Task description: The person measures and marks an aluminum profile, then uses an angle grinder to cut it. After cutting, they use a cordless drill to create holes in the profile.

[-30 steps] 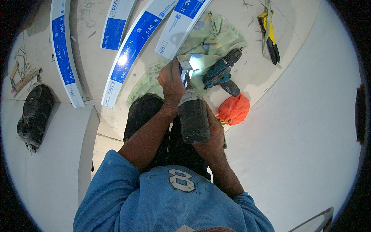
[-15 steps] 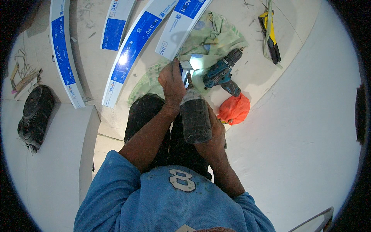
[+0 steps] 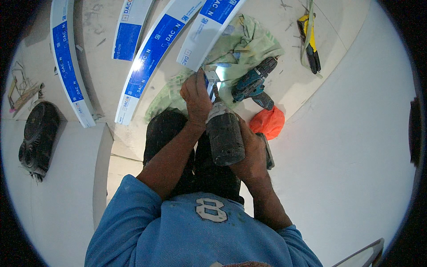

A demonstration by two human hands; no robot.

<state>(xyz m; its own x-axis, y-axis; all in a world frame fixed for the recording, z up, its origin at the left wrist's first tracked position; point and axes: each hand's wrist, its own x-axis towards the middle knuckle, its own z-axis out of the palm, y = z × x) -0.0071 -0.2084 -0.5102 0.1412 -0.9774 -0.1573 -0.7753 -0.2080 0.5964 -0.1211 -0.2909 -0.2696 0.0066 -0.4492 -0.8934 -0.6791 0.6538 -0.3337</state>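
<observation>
My right hand (image 3: 252,154) grips a dusty grey power drill (image 3: 224,133) that points away from me, its tip at the near end of a white panel with a blue band (image 3: 205,26). The drill's lamp lights a small bright spot there. My left hand (image 3: 195,95) is closed around a small blue and white piece (image 3: 209,80) right beside the drill tip. Both forearms reach out over my dark trousers.
A teal and black drill (image 3: 253,82) lies on green cloth (image 3: 249,44), with an orange bag (image 3: 268,122) beside it. A yellow and black tool (image 3: 309,42) lies far right. More white and blue panels (image 3: 66,66) lie left. A black round object (image 3: 38,138) sits on a white board.
</observation>
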